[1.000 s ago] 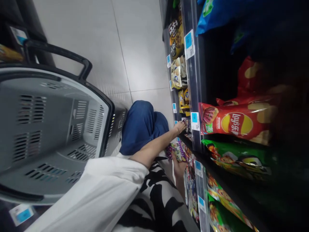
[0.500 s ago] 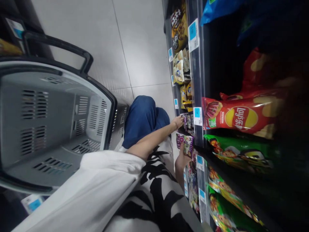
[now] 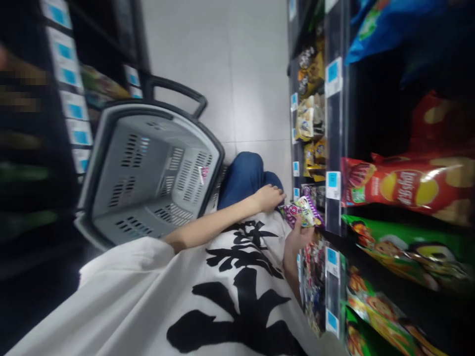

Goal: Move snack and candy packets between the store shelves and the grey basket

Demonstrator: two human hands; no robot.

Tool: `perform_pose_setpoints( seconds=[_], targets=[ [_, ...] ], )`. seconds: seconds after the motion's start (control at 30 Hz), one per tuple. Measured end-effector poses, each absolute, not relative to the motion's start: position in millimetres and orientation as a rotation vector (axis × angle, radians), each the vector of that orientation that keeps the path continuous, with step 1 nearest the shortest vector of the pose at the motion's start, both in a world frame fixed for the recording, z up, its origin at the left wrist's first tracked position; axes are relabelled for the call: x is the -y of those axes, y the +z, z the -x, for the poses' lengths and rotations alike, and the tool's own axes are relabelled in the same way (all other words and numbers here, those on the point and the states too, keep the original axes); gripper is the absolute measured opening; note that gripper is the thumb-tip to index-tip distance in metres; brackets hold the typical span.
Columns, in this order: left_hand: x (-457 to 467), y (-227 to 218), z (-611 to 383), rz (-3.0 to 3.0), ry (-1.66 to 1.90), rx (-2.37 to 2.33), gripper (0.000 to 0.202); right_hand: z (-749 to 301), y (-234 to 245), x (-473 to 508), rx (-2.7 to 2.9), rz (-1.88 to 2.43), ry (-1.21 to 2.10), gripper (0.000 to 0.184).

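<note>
My right hand (image 3: 300, 238) grips a small purple-and-white snack bag (image 3: 301, 213) by its lower edge, thumb on the printed front. Just beyond the bag's left corner is my left hand (image 3: 270, 198), knuckles up and fingers curled downward. Whatever those fingers hold, or whether they touch the bag, is hidden beneath them. Behind the held bag, similar purple packs (image 3: 312, 192) sit on the low shelf, partly covered.
A grey shopping basket (image 3: 148, 170) with a raised black handle stands left of my knees, a small pink-and-white item showing at its far wall. On the right, shelves hold a red chip bag (image 3: 404, 185), green bags (image 3: 404, 247) and yellow packs (image 3: 314, 153). Another price-tagged shelf (image 3: 76, 111) lines the left.
My left hand has drawn back from the purple packs on the shelf toward my knees. The bag in my right hand has tilted toward it. The view has swung, showing more of the left shelf.
</note>
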State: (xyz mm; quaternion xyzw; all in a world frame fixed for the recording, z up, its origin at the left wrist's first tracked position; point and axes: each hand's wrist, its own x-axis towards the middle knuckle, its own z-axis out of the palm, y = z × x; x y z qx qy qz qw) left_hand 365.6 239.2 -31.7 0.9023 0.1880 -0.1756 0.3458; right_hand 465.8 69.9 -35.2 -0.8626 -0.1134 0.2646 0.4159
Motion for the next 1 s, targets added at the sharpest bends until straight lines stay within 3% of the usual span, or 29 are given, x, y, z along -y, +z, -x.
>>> perform_pose_setpoints(
  seconds=[0.13, 0.27, 0.37, 0.5, 0.7, 0.83, 1.0],
  targets=[
    [-233, 45, -278, -2.417, -0.084, -0.721, 0.039, -453, -50, -94, 0.426, 1.941, 0.6, 0.065],
    [-172, 78, -177, -2.281, 0.191, -1.494, 0.047, -439, -26, -142, 0.544, 1.779, 0.657, 0.046],
    [-107, 74, -115, -1.965, -0.06, -1.771, 0.062, -412, -2, -190, 0.791, 1.646, 0.812, 0.042],
    [-46, 54, -69, -1.675, -0.396, -1.658, 0.07, -351, 10, -259, 1.484, 1.411, 0.964, 0.039],
    [-52, 26, -45, -1.682, -0.53, -1.612, 0.044, -278, -12, -317, 2.481, 1.285, 0.837, 0.04],
    [-60, 13, -38, -1.694, -0.491, -1.649, 0.034, -274, -20, -322, 2.537, 1.427, 0.646, 0.04],
    [-78, 5, -33, -1.708, -0.453, -1.612, 0.026, -283, -25, -330, 2.454, 1.565, 0.699, 0.045]
  ],
)
